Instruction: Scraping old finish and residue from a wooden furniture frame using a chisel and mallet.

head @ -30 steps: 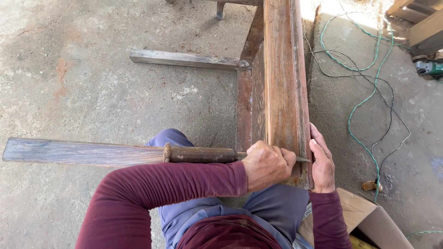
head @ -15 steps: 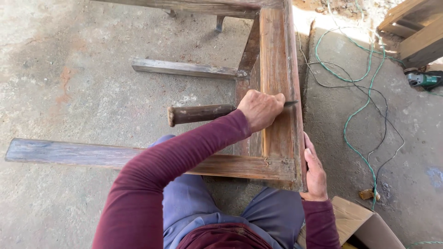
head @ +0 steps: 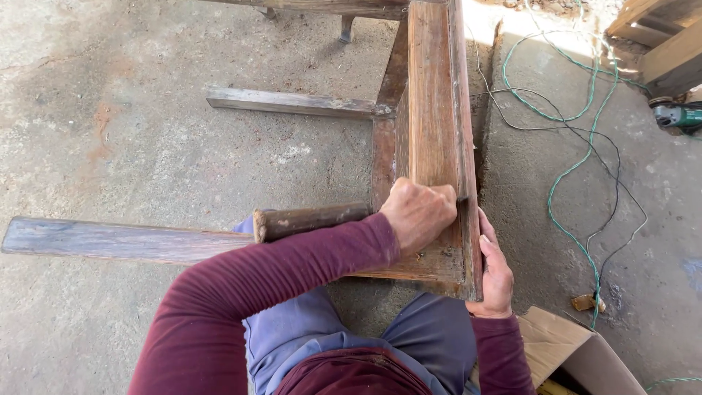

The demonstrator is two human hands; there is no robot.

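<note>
Clenched on a round wooden handle (head: 311,219) whose long axis runs left from it, the left hand (head: 418,213) sits on the wooden frame (head: 433,110), while the right hand (head: 495,269) grips the frame's near right edge, and a brown carton (head: 570,351) lies near right on the floor.

The left hand (head: 418,213) hides the working end of the round brown wooden handle (head: 311,220), while the green power tool (head: 678,115) is cut off at the right edge
</note>
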